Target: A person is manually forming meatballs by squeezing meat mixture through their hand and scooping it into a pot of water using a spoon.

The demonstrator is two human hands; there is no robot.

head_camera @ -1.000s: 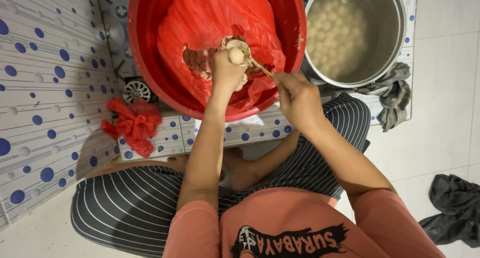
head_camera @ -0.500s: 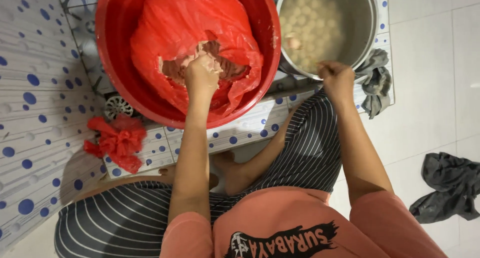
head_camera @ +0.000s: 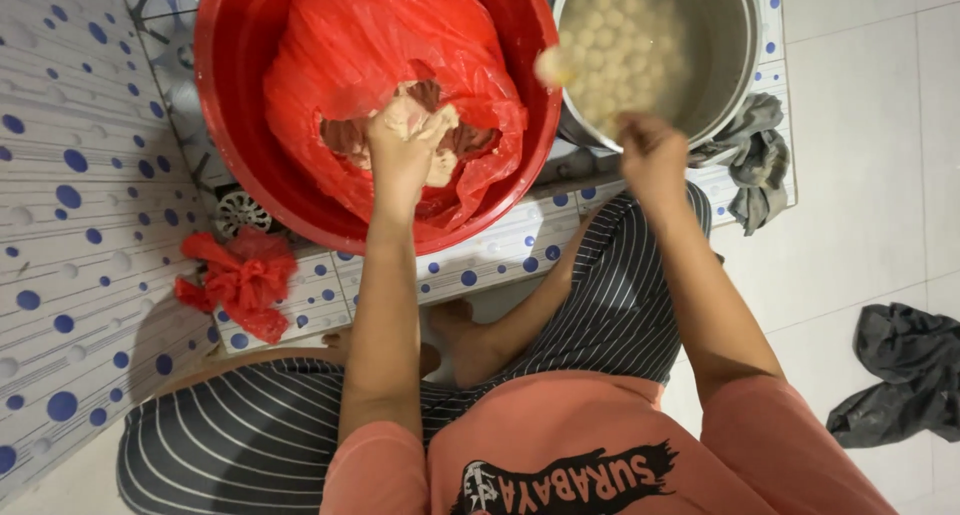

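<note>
The pale paste [head_camera: 440,140] sits in a red plastic bag [head_camera: 390,55] lining the red basin [head_camera: 235,165]; it looks soft, wet and sticky, best taken by squeezing a lump up through a closed fist, not pinched. The left hand [head_camera: 400,155] is buried in it, fingers curled around a handful. The right hand [head_camera: 650,155] hovers at the rim of the metal pot [head_camera: 735,75] of floating balls, fingers closed on a blurred utensil carrying one pale ball [head_camera: 552,67].
</note>
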